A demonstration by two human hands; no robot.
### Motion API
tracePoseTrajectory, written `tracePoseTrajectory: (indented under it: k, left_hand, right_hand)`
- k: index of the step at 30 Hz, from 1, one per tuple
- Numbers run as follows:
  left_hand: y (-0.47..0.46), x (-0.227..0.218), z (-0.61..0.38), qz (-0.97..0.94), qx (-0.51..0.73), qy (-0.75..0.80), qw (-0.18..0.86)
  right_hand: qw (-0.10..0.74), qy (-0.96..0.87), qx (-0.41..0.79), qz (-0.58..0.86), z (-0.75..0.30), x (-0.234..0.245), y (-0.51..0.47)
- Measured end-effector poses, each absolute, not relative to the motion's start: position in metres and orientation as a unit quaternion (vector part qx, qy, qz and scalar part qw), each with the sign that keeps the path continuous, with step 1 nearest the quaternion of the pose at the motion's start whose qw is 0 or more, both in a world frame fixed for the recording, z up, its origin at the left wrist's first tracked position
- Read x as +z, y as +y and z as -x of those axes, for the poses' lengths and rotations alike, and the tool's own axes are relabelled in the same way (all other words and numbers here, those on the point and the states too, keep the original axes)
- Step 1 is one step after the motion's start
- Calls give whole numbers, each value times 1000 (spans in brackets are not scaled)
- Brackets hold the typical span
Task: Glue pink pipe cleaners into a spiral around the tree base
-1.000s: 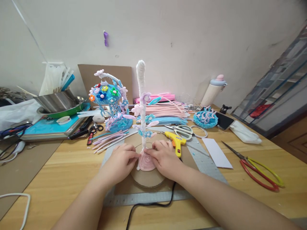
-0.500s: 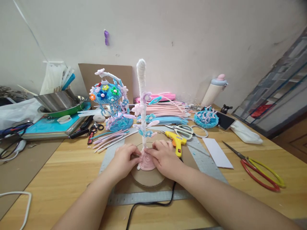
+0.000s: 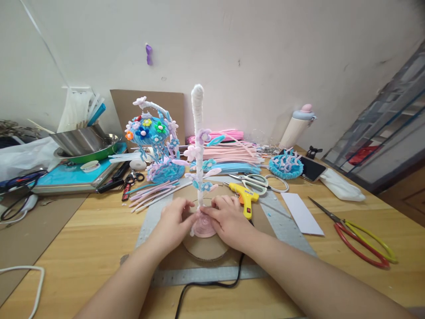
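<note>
A tall white pipe-cleaner stem (image 3: 198, 133) with small pink, lilac and blue flowers stands upright on a pink coiled base (image 3: 203, 227), which sits on a round cardboard disc (image 3: 206, 249). My left hand (image 3: 172, 223) presses its fingertips together against the left side of the pink base. On the right side my right hand (image 3: 229, 220) rests with its fingers curled on the coil. Both hands close on the base from either side.
A yellow glue gun (image 3: 245, 198) lies just right of my hands, its black cord (image 3: 206, 283) running toward me. White scissors (image 3: 257, 180), red-and-yellow scissors (image 3: 360, 239), loose pipe cleaners (image 3: 152, 191), a blue flowered model (image 3: 154, 141), a steel bowl (image 3: 79, 139) and a bottle (image 3: 295, 126) surround the work.
My hands have shifted slightly around the pink base, the left fingers closing in tighter on it. The stem stays upright.
</note>
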State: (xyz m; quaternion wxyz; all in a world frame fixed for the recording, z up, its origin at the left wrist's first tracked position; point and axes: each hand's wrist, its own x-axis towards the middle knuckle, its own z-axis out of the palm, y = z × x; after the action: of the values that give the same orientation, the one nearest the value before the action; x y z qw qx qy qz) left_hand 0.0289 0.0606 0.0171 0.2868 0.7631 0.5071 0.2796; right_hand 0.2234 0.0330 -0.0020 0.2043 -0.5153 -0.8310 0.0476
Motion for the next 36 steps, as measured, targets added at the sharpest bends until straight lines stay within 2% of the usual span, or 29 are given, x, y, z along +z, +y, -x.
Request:
tracePoseTrajectory:
  k: [4, 10, 29, 36]
  left_hand:
    - [67, 20, -26, -718, 312, 498, 373]
    - [60, 25, -32, -661, 297, 465, 509]
    - [73, 30, -21, -502, 518, 498, 481]
    - [71, 31, -20, -456, 522, 455, 559]
  right_hand:
    - [203, -831, 48, 516, -223, -2, 33]
    - [201, -831, 49, 516, -223, -1, 33]
    - [195, -830, 53, 519, -223, 0, 32]
    - [196, -829, 53, 521, -223, -1, 32]
